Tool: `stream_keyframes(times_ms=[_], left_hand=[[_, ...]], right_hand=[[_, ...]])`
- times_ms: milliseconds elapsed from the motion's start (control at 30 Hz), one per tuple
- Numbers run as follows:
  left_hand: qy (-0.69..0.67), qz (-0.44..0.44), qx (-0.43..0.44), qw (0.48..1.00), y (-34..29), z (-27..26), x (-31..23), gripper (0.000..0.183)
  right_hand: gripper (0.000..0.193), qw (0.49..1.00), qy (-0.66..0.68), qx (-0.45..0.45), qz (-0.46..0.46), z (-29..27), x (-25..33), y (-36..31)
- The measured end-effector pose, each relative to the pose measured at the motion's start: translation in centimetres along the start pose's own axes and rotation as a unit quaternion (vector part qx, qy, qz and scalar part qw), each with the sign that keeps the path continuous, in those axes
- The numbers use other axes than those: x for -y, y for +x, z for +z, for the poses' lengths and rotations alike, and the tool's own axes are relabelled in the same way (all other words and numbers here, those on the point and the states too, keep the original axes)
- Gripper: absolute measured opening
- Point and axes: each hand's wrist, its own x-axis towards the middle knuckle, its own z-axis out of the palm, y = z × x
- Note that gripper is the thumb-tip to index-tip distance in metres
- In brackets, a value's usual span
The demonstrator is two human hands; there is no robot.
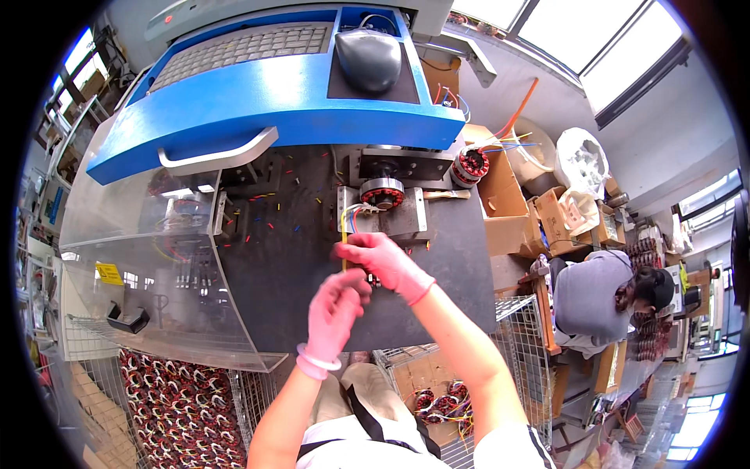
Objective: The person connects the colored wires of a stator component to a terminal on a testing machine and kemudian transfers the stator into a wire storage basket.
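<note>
Two pink-gloved hands: the right hand (385, 262) pinches one yellow wire (344, 234) from one stator (382, 192); the left hand (336, 313), curled, grips its near end.

Pink rubber gloves cover both hands (367, 285), forearms bare, white top, dark strap.

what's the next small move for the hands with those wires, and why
Probably slide the right hand along the wire bundle toward the stator in the fixture: the yellow and other leads curve loosely from it into pinched pink-gloved fingers, with the left hand just below.
</note>
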Motion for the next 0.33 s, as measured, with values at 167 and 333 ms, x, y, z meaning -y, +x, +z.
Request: stream_keyframes(times_ms=[167,333], left_hand=[[0.523,0.134,0.033,0.841,-1.6,-0.9,4.3,0.054],[0.694,0.042,0.099,0.712,-1.6,-1.9,8.3,0.073]], right_hand=[[0.014,0.955,-0.275,-0.086,-0.064,-4.0,-0.7,-1.2],[0.011,0.869,-0.449,-0.138,-0.157,-3.8,-3.0,-0.5]])
